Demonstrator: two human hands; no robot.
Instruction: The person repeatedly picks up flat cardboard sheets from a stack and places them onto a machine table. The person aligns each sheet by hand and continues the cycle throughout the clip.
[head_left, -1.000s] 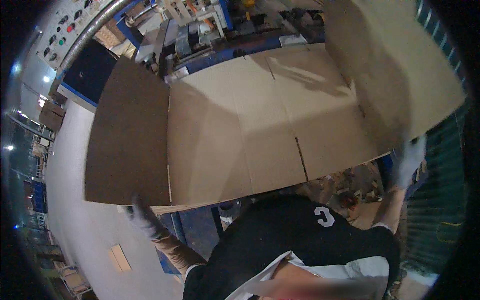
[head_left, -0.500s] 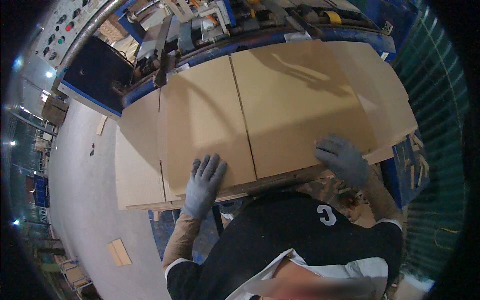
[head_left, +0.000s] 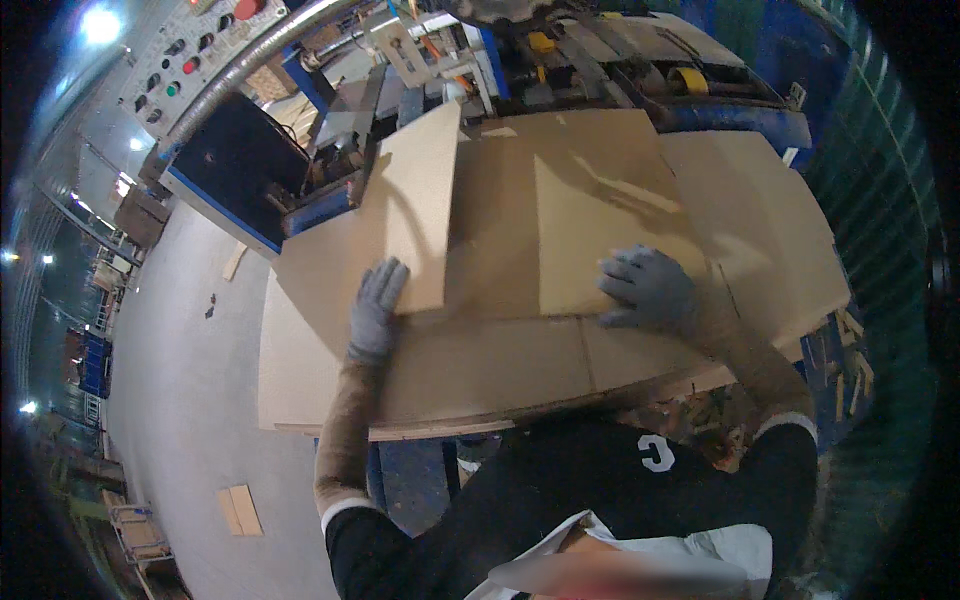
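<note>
A brown cardboard sheet [head_left: 610,230] lies on top of the stack of flat cardboard [head_left: 480,365] in front of me. Its left panel [head_left: 415,215] tilts up along a fold, with the far end close to the machine. My left hand [head_left: 375,312], in a grey glove, rests against the near left part of that raised panel, fingers extended. On the near right part of the sheet lies my right hand [head_left: 648,290], also gloved, with its fingers spread and slightly bent. Neither hand is wrapped round anything.
Beyond the stack stands a blue machine [head_left: 735,125] with rollers and metal bars. A control panel [head_left: 190,65] with buttons is at the upper left. Green corrugated sheeting [head_left: 890,260] runs along the right. A cardboard piece [head_left: 240,510] lies on the grey floor.
The top sheet has moved away from me toward the machine, and its left panel has risen along the fold. Both hands have moved forward with it, baring the near part of the stack.
</note>
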